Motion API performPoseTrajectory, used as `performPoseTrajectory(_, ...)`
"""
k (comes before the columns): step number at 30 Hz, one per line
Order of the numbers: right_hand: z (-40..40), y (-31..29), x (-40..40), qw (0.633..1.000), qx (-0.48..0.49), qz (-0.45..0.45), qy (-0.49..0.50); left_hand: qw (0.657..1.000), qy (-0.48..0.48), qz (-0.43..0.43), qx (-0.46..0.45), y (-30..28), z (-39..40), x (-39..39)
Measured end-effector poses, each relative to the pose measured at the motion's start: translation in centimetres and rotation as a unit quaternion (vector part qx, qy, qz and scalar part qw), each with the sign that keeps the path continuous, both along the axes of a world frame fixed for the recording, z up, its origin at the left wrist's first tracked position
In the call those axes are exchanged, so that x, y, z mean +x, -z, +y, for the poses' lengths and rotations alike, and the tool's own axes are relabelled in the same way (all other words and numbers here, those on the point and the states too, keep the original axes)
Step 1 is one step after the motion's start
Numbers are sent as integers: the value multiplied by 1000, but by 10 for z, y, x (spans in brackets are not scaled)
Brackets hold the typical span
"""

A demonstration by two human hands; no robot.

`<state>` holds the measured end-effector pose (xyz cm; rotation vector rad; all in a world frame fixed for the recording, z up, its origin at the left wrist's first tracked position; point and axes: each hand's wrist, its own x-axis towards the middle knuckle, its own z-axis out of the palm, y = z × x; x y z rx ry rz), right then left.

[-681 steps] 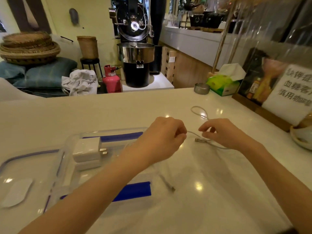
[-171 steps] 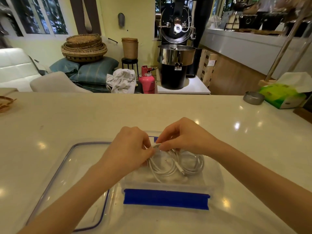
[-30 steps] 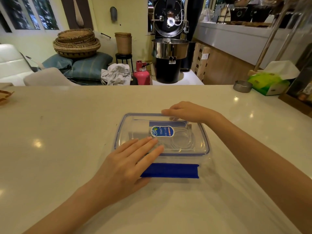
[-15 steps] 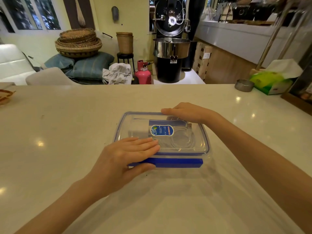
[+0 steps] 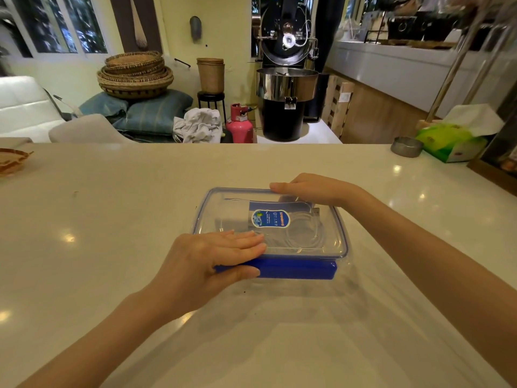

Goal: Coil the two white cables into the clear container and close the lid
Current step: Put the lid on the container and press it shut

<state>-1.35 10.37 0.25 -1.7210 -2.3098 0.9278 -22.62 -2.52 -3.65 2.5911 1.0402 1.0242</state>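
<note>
The clear container (image 5: 342,256) sits in the middle of the white counter with its clear, blue-rimmed lid (image 5: 232,217) on top. Through the lid I see the coiled white cables (image 5: 305,233) and a blue label (image 5: 270,219). My left hand (image 5: 212,256) lies on the lid's near left corner with straight fingers, and its thumb presses the near blue latch (image 5: 296,268), which is folded down against the container's front wall. My right hand (image 5: 313,189) rests flat along the lid's far edge and hides the far latch.
A green tissue box (image 5: 450,141) and a small metal dish (image 5: 406,147) stand at the counter's far right. A woven tray (image 5: 11,161) sits at the far left edge. The counter ends just behind the container, with room furniture beyond.
The near blue latch has swung from lying flat on the counter to down against the container's front. My left thumb moved onto it; my right hand stayed on the far edge.
</note>
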Motion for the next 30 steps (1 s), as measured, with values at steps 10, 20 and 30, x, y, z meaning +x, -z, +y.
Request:
performPoseTrajectory(10,1,-2,-4,999,-25,-24,-14,993,-50,101,-21,-12,13,4)
performPoseTrajectory(20,-6,2,8,985,77,150,-24,995,-42,91,-7,-6,15,3)
performPoseTrajectory(30,-10,0,6,977,116,176,-24,995,-43,93,-10,-6,14,3)
